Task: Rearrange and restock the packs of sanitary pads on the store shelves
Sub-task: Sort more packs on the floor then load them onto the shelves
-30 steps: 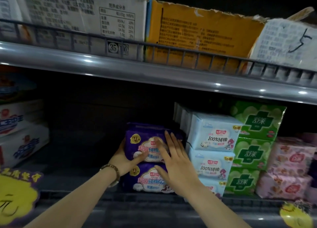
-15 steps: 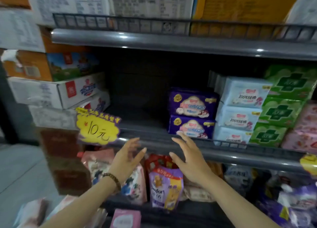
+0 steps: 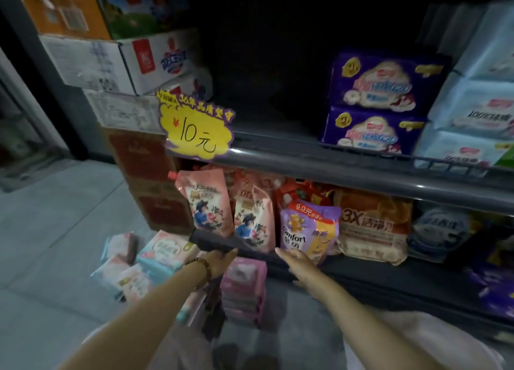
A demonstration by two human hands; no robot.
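Two purple pad packs (image 3: 375, 102) stand stacked on the upper shelf (image 3: 306, 158), with light blue packs (image 3: 472, 110) to their right. On the floor below lie a stack of pink pad packs (image 3: 244, 286) and loose pink and teal packs (image 3: 155, 261). My left hand (image 3: 219, 261), with a bead bracelet on its wrist, reaches down just above the pink stack, fingers apart and holding nothing. My right hand (image 3: 297, 261) stretches down beside it, empty, in front of the lower shelf's edge.
Pouches of detergent and softener (image 3: 308, 230) fill the lower shelf. A yellow "10元" price tag (image 3: 197, 130) hangs on the upper shelf's rail. Cardboard boxes (image 3: 133, 60) stack at the left. Grey floor (image 3: 55, 230) stretches to the left.
Both hands left the purple packs on the upper shelf and dropped toward the packs on the floor. The view swung downward and left.
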